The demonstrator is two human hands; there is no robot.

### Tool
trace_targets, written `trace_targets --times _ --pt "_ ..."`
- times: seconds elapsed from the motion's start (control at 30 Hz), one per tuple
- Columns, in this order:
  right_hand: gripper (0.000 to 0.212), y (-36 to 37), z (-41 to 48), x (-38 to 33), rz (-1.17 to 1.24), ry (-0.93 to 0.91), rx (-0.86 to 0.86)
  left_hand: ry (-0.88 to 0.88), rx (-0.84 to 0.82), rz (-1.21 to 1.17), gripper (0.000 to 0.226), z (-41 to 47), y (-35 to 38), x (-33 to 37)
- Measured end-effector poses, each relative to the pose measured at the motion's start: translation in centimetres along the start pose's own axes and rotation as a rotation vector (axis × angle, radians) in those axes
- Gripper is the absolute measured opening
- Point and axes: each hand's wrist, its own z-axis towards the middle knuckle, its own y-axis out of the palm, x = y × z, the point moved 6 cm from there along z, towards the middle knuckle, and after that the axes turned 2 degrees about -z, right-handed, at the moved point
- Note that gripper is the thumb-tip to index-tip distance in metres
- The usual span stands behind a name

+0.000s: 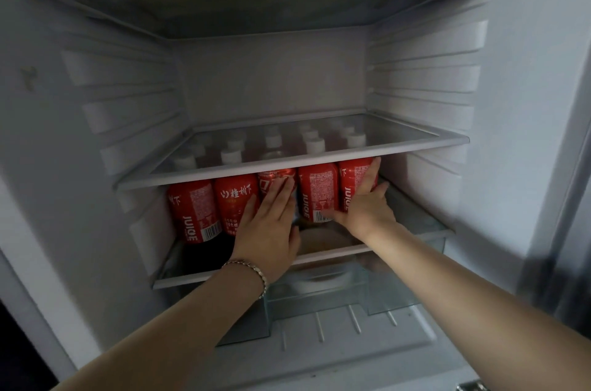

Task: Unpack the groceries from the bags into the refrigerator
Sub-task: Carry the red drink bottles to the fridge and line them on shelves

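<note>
While the left hand and right hand pressed flat-fingered, apart, against the juice bottles crowding the lower shelf, an uneven shove risked toppling one forward.

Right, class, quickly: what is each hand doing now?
Left hand: open, fingers flat against the middle juice bottle.
Right hand: open, fingers straight against the rightmost juice bottle.
</note>
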Motion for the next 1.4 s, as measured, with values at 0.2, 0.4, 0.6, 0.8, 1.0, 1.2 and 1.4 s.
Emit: trace_targets --times 0.2,0.4,0.6,0.8,1.0,1.2,1.4 --pt "0.068 -2.3 -3.6 -1.3 -0.307 -0.218 0.111 0.056 -0.056 0.034 0.049 -0.8 -1.0 0.0" --pt "0.016 -1.3 -9.7 -5.2 -0.153 -0.642 -0.204 -0.216 0.002 -0.073 0.033 -6.2 -4.0 -1.0" --pt "0.018 3.0 -18.1 -8.2 -0.253 -1.043 -0.412 -0.829 -0.111 -0.166 0.024 -18.0 -6.1 -2.5" --pt "0.022 7.0 -31.3 -9.1 -0.326 -1.327 -0.631 -1.245 -0.371 -0.147 0.027 -34.9 -7.5 -0.5" --pt "0.026 7.5 -49.9 -7.8 -0.401 -1.749 -0.829 -1.579 -0.444 0.003 0.031 -54.2 -12.9 6.6" --pt "0.028 3.2 -71.7 -1.1 -0.343 -2.197 -0.921 -2.035 -0.288 0.089 0.029 -73.5 -20.6 22.4" --pt "0.028 -7.4 -93.5 11.5 -0.246 -2.595 -0.98 -2.488 -0.125 0.123 0.028 -89.7 -28.6 46.5"
